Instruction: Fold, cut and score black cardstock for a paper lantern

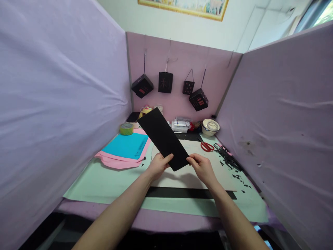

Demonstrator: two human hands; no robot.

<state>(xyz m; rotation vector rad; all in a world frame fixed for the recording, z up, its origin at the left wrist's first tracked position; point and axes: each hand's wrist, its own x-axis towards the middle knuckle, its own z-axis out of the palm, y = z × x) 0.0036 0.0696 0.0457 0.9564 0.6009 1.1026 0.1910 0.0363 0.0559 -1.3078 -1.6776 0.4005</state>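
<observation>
A long black paper strip point(163, 138) is held up above the table, slanting from its near end toward the back left. My left hand point(159, 165) pinches the near left corner of it. My right hand point(201, 167) pinches the near right corner. Below the hands lies a white sheet point(182, 178) on a pale green mat point(104, 184), with a black strip point(182, 193) along the mat's near side.
Blue paper point(127, 146) lies on pink sheets point(117, 162) at the left, beside a green tape roll point(126, 128). Red scissors point(207, 147) and black paper scraps point(229, 159) are at the right. A white tin point(210, 126) and several hanging black paper lanterns point(165, 82) are at the back. Purple partitions enclose three sides.
</observation>
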